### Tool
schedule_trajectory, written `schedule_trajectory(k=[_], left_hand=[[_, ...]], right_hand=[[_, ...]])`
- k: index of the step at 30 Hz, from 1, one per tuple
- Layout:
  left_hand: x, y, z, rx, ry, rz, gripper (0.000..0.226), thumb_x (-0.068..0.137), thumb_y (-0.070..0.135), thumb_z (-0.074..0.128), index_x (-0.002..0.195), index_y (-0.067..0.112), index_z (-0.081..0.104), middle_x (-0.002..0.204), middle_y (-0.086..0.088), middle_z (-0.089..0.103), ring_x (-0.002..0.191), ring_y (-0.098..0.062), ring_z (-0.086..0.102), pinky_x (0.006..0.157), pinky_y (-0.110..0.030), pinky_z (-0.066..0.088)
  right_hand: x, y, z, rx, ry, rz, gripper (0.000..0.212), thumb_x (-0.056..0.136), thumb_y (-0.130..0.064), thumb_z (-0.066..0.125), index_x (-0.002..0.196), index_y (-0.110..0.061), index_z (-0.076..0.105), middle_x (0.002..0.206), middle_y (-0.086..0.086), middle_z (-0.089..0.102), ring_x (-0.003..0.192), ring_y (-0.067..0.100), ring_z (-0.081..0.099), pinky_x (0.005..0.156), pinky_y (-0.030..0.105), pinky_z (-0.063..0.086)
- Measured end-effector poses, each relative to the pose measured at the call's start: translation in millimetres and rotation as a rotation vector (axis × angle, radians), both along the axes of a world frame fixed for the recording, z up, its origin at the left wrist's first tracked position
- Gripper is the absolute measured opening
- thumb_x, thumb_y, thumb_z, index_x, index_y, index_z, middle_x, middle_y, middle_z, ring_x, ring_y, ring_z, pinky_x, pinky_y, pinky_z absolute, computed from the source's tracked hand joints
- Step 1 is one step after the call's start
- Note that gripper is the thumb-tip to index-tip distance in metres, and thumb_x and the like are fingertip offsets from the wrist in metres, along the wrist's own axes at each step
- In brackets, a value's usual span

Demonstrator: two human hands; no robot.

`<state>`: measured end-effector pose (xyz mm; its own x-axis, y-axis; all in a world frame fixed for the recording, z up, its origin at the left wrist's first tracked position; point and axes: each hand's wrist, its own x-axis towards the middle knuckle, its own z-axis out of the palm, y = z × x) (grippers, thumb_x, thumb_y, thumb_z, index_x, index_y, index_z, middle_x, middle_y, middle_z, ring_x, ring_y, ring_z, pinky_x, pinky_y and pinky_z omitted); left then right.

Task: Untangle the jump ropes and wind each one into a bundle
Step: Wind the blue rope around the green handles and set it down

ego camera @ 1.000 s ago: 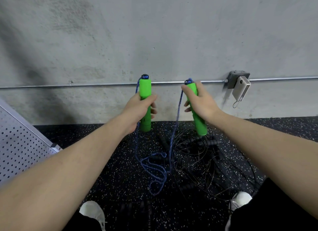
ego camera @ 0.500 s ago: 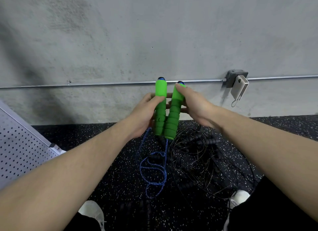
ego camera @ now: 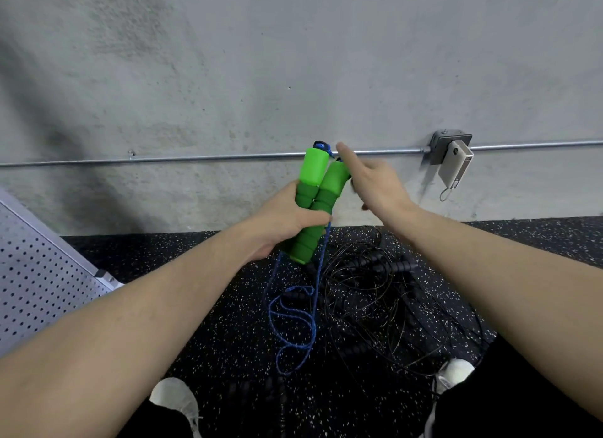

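The two handles (ego camera: 313,205) are side by side, touching, held in the left hand (ego camera: 284,220) above the floor (ego camera: 195,258), before the wall (ego camera: 293,62). The right hand (ego camera: 375,186) is just right of their tops. Their rope (ego camera: 293,320) hangs to the floor, left of the tangle (ego camera: 385,300), which lies near the wall's foot. A pipe (ego camera: 212,157) runs along the wall behind the hands, a box (ego camera: 448,147) on it to the right. A panel (ego camera: 36,274) stands at the floor's left edge. A shoe (ego camera: 176,401) lies left and a second shoe (ego camera: 455,374) right, nearest the viewer.
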<state>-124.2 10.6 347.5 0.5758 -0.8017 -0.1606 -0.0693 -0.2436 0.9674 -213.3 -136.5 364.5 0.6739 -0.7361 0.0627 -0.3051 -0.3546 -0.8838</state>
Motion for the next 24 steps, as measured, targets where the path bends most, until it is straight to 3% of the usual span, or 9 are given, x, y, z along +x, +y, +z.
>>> schedule_trajectory(k=[4, 6, 9, 11, 13, 15, 16, 18, 24], left_hand=[[0.3, 5.4, 6.8, -0.005, 0.044, -0.109, 0.035, 0.085, 0.0, 0.076, 0.106, 0.021, 0.058, 0.088, -0.002, 0.071, 0.076, -0.022, 0.071, 0.072, -0.036, 0.058], [-0.5, 9.1, 10.6, 0.011, 0.09, -0.18, 0.034, 0.086, -0.001, 0.074, 0.108, 0.02, 0.058, 0.093, -0.007, 0.075, 0.073, -0.024, 0.072, 0.067, -0.034, 0.059], [0.1, 13.4, 15.8, 0.04, 0.158, -0.247, 0.034, 0.088, 0.0, 0.071, 0.113, 0.018, 0.057, 0.103, -0.01, 0.078, 0.072, -0.027, 0.073, 0.065, -0.035, 0.06], [1.7, 15.4, 19.5, 0.052, 0.184, -0.254, 0.034, 0.088, 0.002, 0.071, 0.114, 0.018, 0.057, 0.106, -0.011, 0.077, 0.068, -0.027, 0.072, 0.063, -0.035, 0.061], [5.9, 17.9, 21.6, 0.065, 0.192, -0.28, 0.037, 0.085, 0.005, 0.073, 0.117, 0.017, 0.057, 0.107, -0.012, 0.077, 0.072, -0.032, 0.072, 0.065, -0.036, 0.062], [9.2, 19.7, 22.7, 0.085, 0.184, -0.333, 0.049, 0.083, 0.011, 0.078, 0.125, 0.014, 0.054, 0.112, -0.014, 0.075, 0.093, -0.045, 0.069, 0.072, -0.041, 0.061], [10.8, 20.1, 22.8, 0.105, 0.18, -0.341, 0.052, 0.082, 0.014, 0.078, 0.128, 0.015, 0.052, 0.114, -0.015, 0.075, 0.097, -0.046, 0.068, 0.075, -0.042, 0.06], [12.8, 21.5, 24.8, 0.151, 0.175, -0.313, 0.048, 0.085, 0.017, 0.077, 0.126, 0.017, 0.052, 0.11, -0.015, 0.076, 0.082, -0.035, 0.069, 0.07, -0.039, 0.06], [10.2, 24.6, 26.0, 0.26, 0.072, -0.273, 0.018, 0.092, 0.012, 0.073, 0.107, 0.014, 0.063, 0.094, -0.012, 0.078, 0.066, -0.022, 0.071, 0.06, -0.032, 0.06]], right_hand=[[6.9, -18.0, -7.6, 0.06, -0.212, -0.05, 0.063, 0.073, -0.079, 0.057, 0.111, -0.03, 0.049, 0.102, -0.005, 0.058, 0.092, 0.012, 0.058, 0.086, 0.034, 0.046], [7.2, -21.2, -12.8, 0.146, -0.134, 0.187, 0.054, 0.088, -0.075, 0.044, 0.122, -0.035, 0.055, 0.123, -0.011, 0.06, 0.114, 0.005, 0.055, 0.106, 0.031, 0.035], [2.7, -22.8, -19.6, 0.326, -0.012, 0.378, 0.082, 0.082, -0.087, 0.037, 0.12, -0.021, 0.067, 0.128, 0.005, 0.068, 0.126, 0.016, 0.058, 0.119, 0.039, 0.031], [-0.8, -18.4, -18.4, 0.412, -0.02, 0.469, 0.085, 0.088, -0.077, 0.033, 0.124, -0.007, 0.065, 0.125, 0.019, 0.068, 0.122, 0.03, 0.062, 0.111, 0.044, 0.044], [-1.5, -15.6, -17.6, 0.473, -0.07, 0.532, 0.074, 0.096, -0.069, 0.029, 0.121, -0.009, 0.065, 0.123, 0.023, 0.067, 0.11, 0.032, 0.066, 0.101, 0.044, 0.052], [-1.2, -12.9, -15.2, 0.524, -0.059, 0.569, 0.066, 0.096, -0.071, 0.028, 0.101, -0.017, 0.067, 0.098, 0.024, 0.066, 0.078, 0.029, 0.061, 0.075, 0.036, 0.056], [-1.6, -11.0, -11.5, 0.527, -0.032, 0.55, 0.063, 0.095, -0.073, 0.029, 0.084, -0.02, 0.061, 0.077, 0.017, 0.055, 0.061, 0.023, 0.048, 0.059, 0.029, 0.049], [0.4, -11.1, -7.6, 0.44, 0.048, 0.425, 0.057, 0.094, -0.074, 0.033, 0.063, -0.026, 0.038, 0.059, -0.001, 0.028, 0.051, 0.014, 0.02, 0.047, 0.024, 0.022], [6.9, -23.3, -9.4, 0.049, 0.134, 0.152, 0.049, 0.094, -0.055, 0.055, 0.062, -0.023, 0.036, 0.049, -0.009, 0.026, 0.042, 0.009, 0.022, 0.041, 0.022, 0.016]])
